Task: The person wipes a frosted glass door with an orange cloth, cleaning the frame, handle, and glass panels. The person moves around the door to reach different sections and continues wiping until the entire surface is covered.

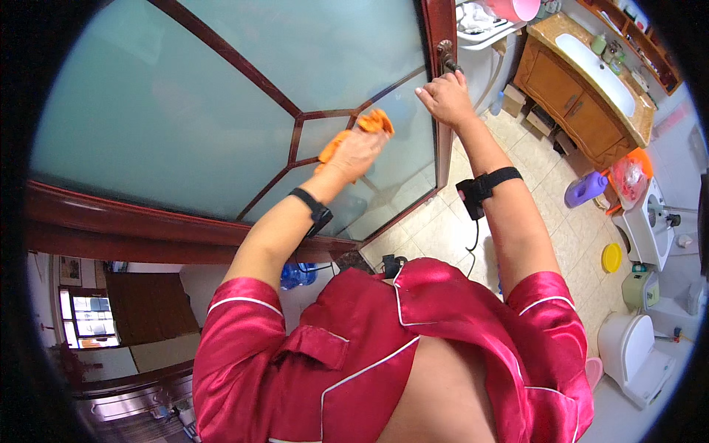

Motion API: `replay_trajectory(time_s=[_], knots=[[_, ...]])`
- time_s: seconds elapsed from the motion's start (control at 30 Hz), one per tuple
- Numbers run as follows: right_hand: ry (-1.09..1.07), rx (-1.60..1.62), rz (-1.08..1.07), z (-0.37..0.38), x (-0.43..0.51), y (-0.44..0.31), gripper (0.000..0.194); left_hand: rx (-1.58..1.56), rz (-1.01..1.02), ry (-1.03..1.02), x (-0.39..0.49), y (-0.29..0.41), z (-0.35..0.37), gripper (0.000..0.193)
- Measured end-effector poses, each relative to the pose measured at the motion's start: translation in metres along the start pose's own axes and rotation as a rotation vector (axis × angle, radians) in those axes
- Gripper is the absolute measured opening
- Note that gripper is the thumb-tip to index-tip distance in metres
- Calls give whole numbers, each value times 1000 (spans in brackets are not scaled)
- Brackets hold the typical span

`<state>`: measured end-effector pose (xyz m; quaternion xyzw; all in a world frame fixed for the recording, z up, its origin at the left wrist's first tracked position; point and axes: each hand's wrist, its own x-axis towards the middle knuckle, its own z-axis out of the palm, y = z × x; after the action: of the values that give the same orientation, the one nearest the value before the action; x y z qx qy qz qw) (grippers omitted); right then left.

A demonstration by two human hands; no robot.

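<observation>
An orange cloth [376,120] is bunched under my left hand [357,155], which presses it against the door's frosted glass pane [388,111] beside the small dark-red lattice bars [327,115]. Part of the cloth sticks out past my fingers and part shows along the side of the hand. My right hand [448,99] is at the metal door handle [451,63] on the door's edge, with its fingers over the lever end. Black straps with small devices sit on both forearms.
To the right stand a wooden vanity with a white basin [595,72], a purple bottle [584,189], a yellow lid-like disc [611,258], a small green bin [640,289] and a white toilet [626,343]. A blue water bottle [299,275] stands below the door. A pink basin [515,8] is at the top.
</observation>
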<state>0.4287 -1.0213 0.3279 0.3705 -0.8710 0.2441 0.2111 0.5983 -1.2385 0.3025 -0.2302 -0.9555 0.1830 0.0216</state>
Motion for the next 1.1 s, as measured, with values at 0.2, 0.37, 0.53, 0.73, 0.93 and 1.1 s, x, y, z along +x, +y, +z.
replay_trajectory(time_s=[0.2, 0.37, 0.53, 0.73, 0.93, 1.1], knots=[[-113, -16, 49, -11, 1, -1, 41, 350, 206, -252, -1, 21, 48, 57], [-87, -12, 65, -11, 2, -2, 40, 293, -98, 182, 8, -12, -16, 62], [-30, 6, 29, -9, 2, 0, 39, 515, -424, 720, 61, -71, -152, 62], [-70, 45, 20, -8, 0, 2, 35, 353, -481, 849, 154, -65, -197, 59], [-41, 50, -27, -8, -2, 6, 31, 113, -250, 745, 172, -38, -82, 71], [-35, 88, -62, -9, -3, 5, 27, 467, -146, 403, 129, -18, -24, 63]])
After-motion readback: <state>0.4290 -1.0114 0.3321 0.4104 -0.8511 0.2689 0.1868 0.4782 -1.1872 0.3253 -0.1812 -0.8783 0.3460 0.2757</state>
